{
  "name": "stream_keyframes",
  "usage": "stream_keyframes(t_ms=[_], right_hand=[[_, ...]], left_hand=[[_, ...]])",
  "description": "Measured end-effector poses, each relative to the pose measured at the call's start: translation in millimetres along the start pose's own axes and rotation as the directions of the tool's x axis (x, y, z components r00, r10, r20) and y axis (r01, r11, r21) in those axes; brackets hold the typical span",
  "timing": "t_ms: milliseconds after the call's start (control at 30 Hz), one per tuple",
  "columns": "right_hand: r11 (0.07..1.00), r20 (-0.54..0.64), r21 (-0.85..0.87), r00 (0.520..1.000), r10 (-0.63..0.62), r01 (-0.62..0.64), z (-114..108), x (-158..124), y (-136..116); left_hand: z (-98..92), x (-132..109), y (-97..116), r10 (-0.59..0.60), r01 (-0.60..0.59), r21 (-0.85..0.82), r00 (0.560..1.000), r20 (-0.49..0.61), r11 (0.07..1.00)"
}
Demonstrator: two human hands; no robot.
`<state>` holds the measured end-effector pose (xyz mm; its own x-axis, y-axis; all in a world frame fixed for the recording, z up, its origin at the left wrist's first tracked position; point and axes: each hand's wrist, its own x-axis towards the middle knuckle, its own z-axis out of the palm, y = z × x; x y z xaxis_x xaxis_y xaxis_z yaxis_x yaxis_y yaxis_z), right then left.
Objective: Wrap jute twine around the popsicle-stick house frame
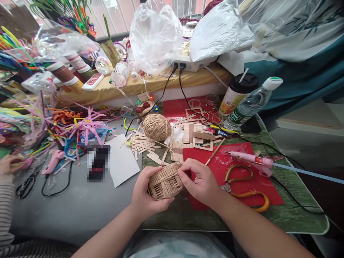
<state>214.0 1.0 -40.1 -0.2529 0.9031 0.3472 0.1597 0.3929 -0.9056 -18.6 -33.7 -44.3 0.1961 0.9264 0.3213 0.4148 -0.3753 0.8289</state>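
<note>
A small basket-like form (166,184) made of wooden sticks and wound with jute twine sits between my hands at the table's near edge. My left hand (146,195) cups its left side and underside, fingers wrapped round it. My right hand (200,181) pinches its upper right rim, where the twine runs. A strand leads up to the ball of jute twine (156,127) behind it.
Loose wooden sticks (145,143) and stick frames lie behind. On the red sheet (264,190) at the right lie yellow-handled scissors (248,193) and a pink glue gun (251,160). A bottle (249,104) and cup (238,94) stand behind. Another person's hand (9,164) is far left among pipe cleaners.
</note>
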Motion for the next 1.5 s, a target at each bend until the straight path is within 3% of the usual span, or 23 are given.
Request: stream_keyframes(t_ms=[167, 333, 500, 567, 667, 767, 900, 1100, 1333, 1500], right_hand=[[1.0, -0.008, 0.028, 1.0, 0.009, -0.009, 1.3, -0.9, 3.4], [0.998, 0.007, 0.007, 0.998, 0.061, -0.061, 8.4, -3.6, 5.4], [0.999, 0.0, -0.037, 1.0, 0.002, -0.002, 13.0, -6.9, 0.6], [0.998, 0.012, -0.052, 1.0, -0.022, 0.023, 14.6, -7.9, -1.2], [0.996, 0.018, -0.068, 0.999, -0.048, 0.049, 16.5, -7.8, -2.2], [0.994, 0.024, -0.082, 0.997, -0.072, 0.074, 16.5, -6.6, -1.2], [0.991, 0.041, -0.095, 0.995, -0.091, 0.094, 11.3, -5.0, 2.7], [0.998, 0.061, -0.069, 0.998, -0.007, 0.011, 4.4, -3.2, 5.7], [0.999, 0.124, 0.001, 0.992, 0.039, -0.039, 12.1, -3.4, -0.7], [0.996, 0.175, 0.056, 0.983, 0.055, -0.065, 18.5, -4.9, 3.3]], left_hand=[[17.1, -17.9, -23.8, -0.005, -0.021, -0.221, 0.994, -0.113, 0.975], [17.2, -23.7, -34.4, 0.017, -0.043, -0.245, 0.994, -0.105, 0.969], [-18.8, -4.8, -3.9, -0.054, 0.071, -0.141, 0.991, 0.123, 0.987], [-28.4, 7.7, 15.8, -0.13, 0.133, -0.013, 0.98, 0.149, 0.991], [-27.0, 23.3, 39.3, -0.158, 0.115, 0.172, 0.951, 0.264, 0.978], [-15.4, 30.1, 48.5, -0.17, 0.078, 0.283, 0.933, 0.317, 0.956], [-9.0, 25.8, 44.7, -0.151, 0.071, 0.282, 0.949, 0.275, 0.957], [-16.6, 5.6, 28.2, -0.059, 0.029, 0.172, 0.984, 0.17, 0.985], [-16.4, -20.3, 12.2, 0.019, -0.021, 0.074, 0.999, 0.026, 0.997], [-20.0, -30.0, 2.1, 0.046, -0.045, 0.023, 0.999, -0.013, 0.999]])
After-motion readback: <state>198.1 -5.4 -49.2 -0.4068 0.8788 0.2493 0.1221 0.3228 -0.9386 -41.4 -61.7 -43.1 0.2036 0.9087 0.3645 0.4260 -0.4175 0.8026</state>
